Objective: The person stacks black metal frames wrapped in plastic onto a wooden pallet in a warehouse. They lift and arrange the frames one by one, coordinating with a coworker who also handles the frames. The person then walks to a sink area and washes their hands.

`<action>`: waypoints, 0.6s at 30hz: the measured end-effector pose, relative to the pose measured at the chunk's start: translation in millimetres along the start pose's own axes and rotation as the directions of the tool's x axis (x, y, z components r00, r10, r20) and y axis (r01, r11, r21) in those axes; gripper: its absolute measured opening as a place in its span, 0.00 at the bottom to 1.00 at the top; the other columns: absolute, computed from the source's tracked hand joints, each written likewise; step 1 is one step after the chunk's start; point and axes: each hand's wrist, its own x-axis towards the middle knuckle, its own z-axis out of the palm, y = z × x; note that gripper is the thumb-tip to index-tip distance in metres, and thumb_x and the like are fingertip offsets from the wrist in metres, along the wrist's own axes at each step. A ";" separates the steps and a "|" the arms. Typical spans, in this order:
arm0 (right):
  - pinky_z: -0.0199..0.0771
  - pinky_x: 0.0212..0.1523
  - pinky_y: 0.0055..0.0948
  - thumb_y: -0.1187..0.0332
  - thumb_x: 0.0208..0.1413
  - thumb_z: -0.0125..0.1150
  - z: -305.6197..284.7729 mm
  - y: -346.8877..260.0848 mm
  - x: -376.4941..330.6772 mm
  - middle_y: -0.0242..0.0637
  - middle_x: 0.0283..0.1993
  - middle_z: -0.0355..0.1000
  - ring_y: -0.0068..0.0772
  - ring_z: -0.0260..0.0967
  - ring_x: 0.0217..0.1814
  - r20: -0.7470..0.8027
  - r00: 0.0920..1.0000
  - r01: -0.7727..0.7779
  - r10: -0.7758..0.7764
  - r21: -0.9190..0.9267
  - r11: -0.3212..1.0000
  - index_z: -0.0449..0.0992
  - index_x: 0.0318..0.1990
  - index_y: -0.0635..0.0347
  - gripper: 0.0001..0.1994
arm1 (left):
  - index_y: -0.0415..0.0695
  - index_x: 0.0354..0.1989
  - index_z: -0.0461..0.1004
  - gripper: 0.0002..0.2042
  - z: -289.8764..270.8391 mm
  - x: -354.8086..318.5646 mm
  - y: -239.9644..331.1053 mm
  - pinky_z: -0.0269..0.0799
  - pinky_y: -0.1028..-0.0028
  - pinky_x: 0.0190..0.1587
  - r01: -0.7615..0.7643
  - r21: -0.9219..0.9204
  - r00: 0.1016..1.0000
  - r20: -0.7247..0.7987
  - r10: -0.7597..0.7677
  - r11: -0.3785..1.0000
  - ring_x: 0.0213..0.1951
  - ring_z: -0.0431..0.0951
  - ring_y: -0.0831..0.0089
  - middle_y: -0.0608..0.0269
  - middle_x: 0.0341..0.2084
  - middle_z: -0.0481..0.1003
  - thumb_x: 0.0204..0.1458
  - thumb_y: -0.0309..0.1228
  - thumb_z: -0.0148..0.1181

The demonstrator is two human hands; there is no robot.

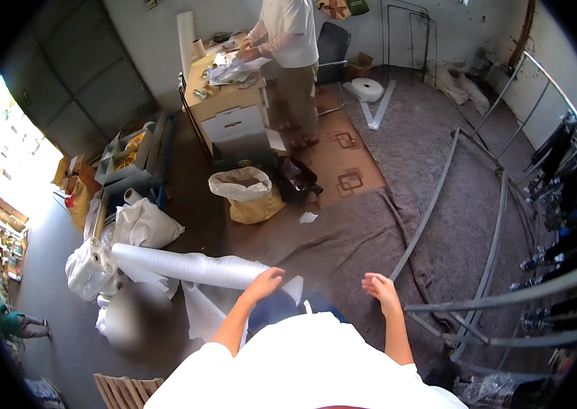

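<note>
My left hand (264, 283) reaches down at the near end of a long white roll of foam wrap (186, 266) that lies across the floor to my left. Its fingers touch or hover at the roll's end; a firm grip cannot be seen. My right hand (380, 286) hangs free over the grey carpet (431, 163), fingers loosely curled, holding nothing. A loose white sheet (203, 310) trails from under the roll near my legs.
Another person stands at a wooden desk (230, 95) at the back, handling plastic wrap. A tan sack with a white liner (251, 194), white bags (142, 225), long metal rails (431, 204) and a clothes rack (561, 191) surround me.
</note>
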 end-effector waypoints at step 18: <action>0.65 0.41 0.22 0.66 0.55 0.41 -48.7 -121.6 150.7 0.39 0.39 0.69 0.28 0.67 0.41 0.119 0.992 -0.039 0.028 0.089 0.995 0.66 0.45 0.63 0.14 | 0.40 0.39 0.68 0.12 18.6 275.6 162.1 0.65 0.72 0.42 -0.173 -0.085 0.981 0.071 0.179 0.981 0.38 0.71 0.67 0.57 0.35 0.71 0.45 0.27 0.46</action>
